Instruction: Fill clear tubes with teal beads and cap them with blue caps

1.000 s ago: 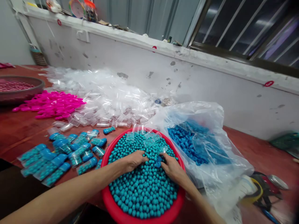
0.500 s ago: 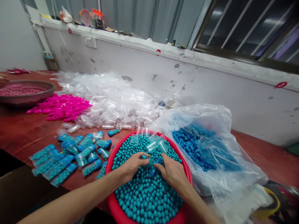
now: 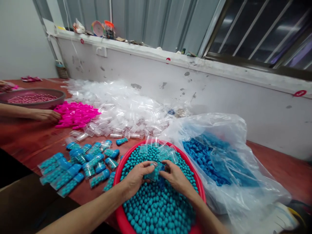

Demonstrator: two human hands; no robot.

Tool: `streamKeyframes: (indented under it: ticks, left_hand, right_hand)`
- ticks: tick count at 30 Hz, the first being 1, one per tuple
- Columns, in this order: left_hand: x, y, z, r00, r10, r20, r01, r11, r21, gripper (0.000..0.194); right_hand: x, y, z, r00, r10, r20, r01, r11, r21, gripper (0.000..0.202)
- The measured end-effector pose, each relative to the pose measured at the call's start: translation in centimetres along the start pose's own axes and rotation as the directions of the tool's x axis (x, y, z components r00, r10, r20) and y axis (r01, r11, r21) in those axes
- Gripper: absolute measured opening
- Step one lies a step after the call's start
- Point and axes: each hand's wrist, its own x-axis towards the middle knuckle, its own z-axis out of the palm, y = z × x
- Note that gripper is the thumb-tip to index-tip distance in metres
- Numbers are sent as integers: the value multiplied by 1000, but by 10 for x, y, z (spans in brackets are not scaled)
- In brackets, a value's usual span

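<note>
A red basin (image 3: 118, 208) full of round teal beads (image 3: 156, 211) stands right in front of me. Over the beads, my left hand (image 3: 135, 178) is closed around a clear plastic tube (image 3: 154, 175) with teal beads inside. My right hand (image 3: 177, 177) pinches a small blue cap (image 3: 166, 168) at the tube's right end; its fingers partly hide it. Below them another blue piece (image 3: 162, 184) shows, blurred. Several clear tubes (image 3: 168, 153) lie on the beads near the basin's back rim.
Filled blue-capped tubes (image 3: 70, 175) lie on the red table (image 3: 24, 139) at left. Behind is a heap of clear tubes (image 3: 117, 110). A plastic bag of blue caps (image 3: 202, 156) stands right. Far left, another person's hand (image 3: 46, 115) touches pink pieces (image 3: 76, 113) beside a bowl (image 3: 58, 97).
My left hand now shows the bead-filled tube more clearly, and my right fingers have drawn together beside it. Another person's arm has come in at left, reaching the pink pieces. The view has shifted slightly.
</note>
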Motion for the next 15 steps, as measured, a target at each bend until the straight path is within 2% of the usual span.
streamKeyframes:
  ticks: [2, 4, 6, 8, 11, 13, 15]
  left_hand:
    - [-1, 1, 2, 998, 65, -23, -61, 988, 139, 33]
    - [1, 2, 3, 992, 120, -33, -100, 928, 360, 28]
    - [6, 3, 5, 991, 126, -43, -76, 798, 598, 19]
    - [16, 3, 7, 994, 94, -61, -20, 682, 731, 11]
    - [32, 1, 14, 996, 42, -79, 35, 627, 778, 13]
    - [38, 1, 19, 998, 14, -67, 43, 628, 777, 15]
    - [38, 2, 22, 999, -13, -29, 30, 659, 751, 14]
  right_hand:
    - [-3, 5, -14, 999, -14, -30, 17, 994, 110, 34]
    - [-8, 9, -28, 999, -9, -39, 12, 997, 70, 37]
    - [-14, 10, -39, 999, 6, -38, -10, 993, -122, 40]
    - [-16, 10, -40, 999, 36, -3, -35, 931, -364, 39]
    - [-12, 9, -28, 993, 100, 59, -52, 837, -545, 32]
    - [-8, 11, -19, 992, 100, 80, -46, 858, -511, 32]
    - [-5, 15, -15, 993, 69, 92, -31, 929, -368, 34]
